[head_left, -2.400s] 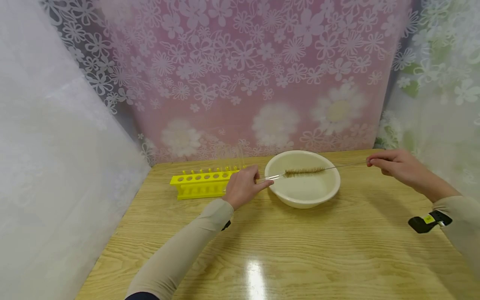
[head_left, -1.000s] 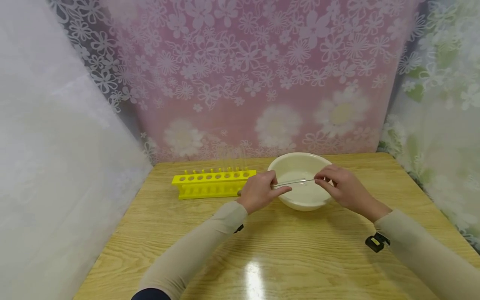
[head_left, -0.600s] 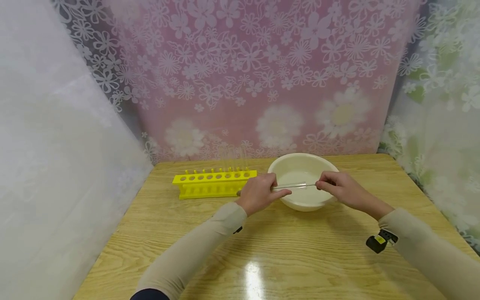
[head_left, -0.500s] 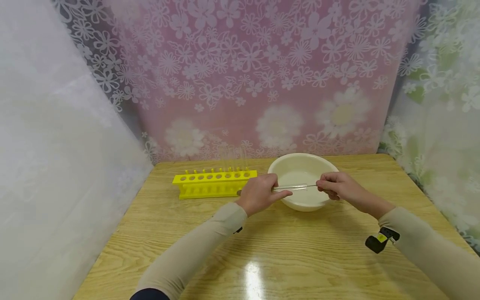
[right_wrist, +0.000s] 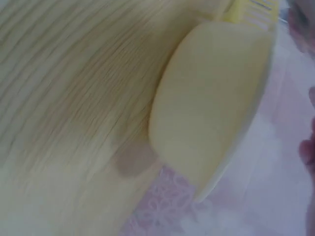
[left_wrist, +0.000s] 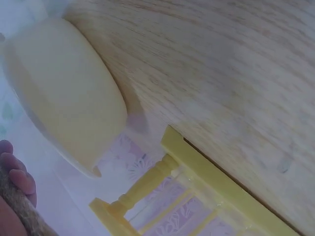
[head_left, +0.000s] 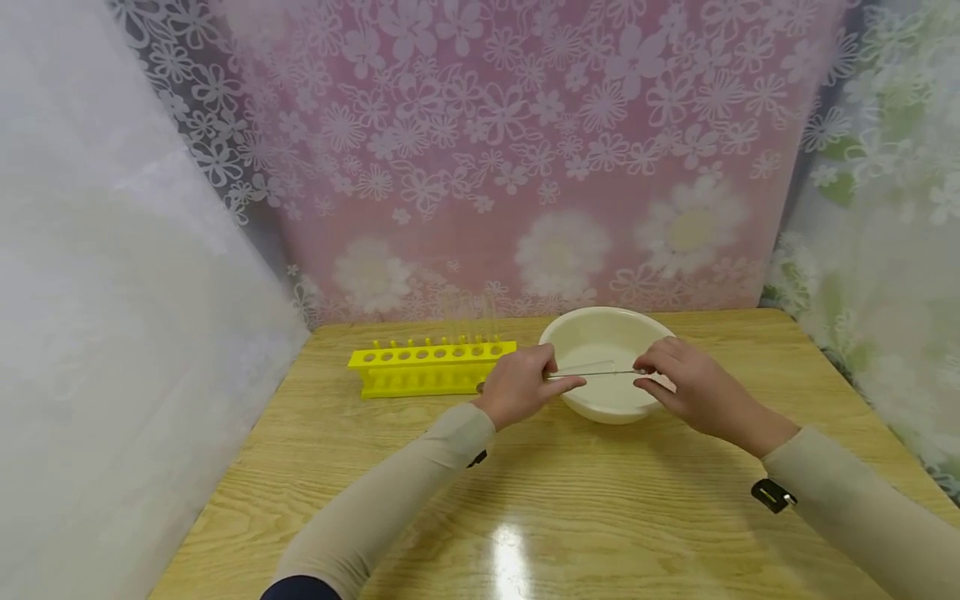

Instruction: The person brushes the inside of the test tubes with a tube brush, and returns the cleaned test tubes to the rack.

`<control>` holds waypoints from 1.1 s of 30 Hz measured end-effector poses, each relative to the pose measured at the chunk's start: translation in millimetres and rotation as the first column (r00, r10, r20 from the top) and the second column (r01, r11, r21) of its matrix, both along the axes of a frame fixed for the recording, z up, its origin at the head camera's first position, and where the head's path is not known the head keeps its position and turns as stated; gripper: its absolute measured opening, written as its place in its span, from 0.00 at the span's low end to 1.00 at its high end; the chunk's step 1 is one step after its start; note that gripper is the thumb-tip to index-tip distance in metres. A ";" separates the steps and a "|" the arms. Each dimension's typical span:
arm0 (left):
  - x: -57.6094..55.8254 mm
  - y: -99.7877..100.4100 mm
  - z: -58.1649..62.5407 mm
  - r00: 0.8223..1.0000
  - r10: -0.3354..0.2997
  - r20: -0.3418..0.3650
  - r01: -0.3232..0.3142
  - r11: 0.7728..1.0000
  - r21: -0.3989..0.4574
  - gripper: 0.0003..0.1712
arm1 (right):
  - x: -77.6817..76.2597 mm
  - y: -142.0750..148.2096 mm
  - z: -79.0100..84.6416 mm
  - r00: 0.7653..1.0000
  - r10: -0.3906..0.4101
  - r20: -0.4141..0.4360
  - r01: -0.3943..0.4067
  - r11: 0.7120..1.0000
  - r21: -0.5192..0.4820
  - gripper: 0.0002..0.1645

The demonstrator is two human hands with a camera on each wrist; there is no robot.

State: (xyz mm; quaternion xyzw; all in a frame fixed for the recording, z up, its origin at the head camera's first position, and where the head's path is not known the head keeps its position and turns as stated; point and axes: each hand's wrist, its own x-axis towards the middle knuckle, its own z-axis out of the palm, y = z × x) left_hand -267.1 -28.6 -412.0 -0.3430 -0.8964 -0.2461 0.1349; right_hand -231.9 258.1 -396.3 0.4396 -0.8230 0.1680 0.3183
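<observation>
My left hand (head_left: 519,385) grips a clear glass test tube (head_left: 592,367), its mouth pointing right over the cream basin (head_left: 606,335). A thin wire handle (head_left: 618,372) runs out of the tube's mouth. My right hand (head_left: 693,387) pinches the end of that wire between thumb and fingers. In the left wrist view, the brown bristles of the test tube brush (left_wrist: 22,209) show inside the tube, between the left fingers (left_wrist: 19,172). Only the right fingertips (right_wrist: 307,147) edge into the right wrist view, so the wire is hidden there.
Left of the basin stands a yellow test tube rack (head_left: 431,367) with holes and pegs. Several clear tubes (head_left: 468,317) stand upright at its right end. All rest on a wooden table (head_left: 420,500), with floral curtains (head_left: 540,167) behind and at the sides.
My right hand has come left from beyond the basin, and the bristles have gone from above the basin into the tube. Lately its fingers have shifted on the wire, while the left hand barely moves.
</observation>
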 end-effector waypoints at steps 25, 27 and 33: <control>2.5 -1.2 -1.2 0.970 -0.049 -0.237 0.013 0.988 -0.153 0.27 | 3.4 2.9 10.2 0.135 0.426 0.895 0.217 0.868 -0.446 0.20; 3.0 -0.9 -1.0 0.967 -0.052 -0.249 0.011 0.986 -0.164 0.27 | 2.7 3.0 8.4 0.120 0.416 0.901 0.247 0.867 -0.433 0.20; 1.3 -1.1 0.3 0.985 -0.045 -0.167 0.025 0.992 -0.123 0.26 | 5.8 1.3 3.2 0.776 0.012 0.631 0.134 0.974 -0.183 0.05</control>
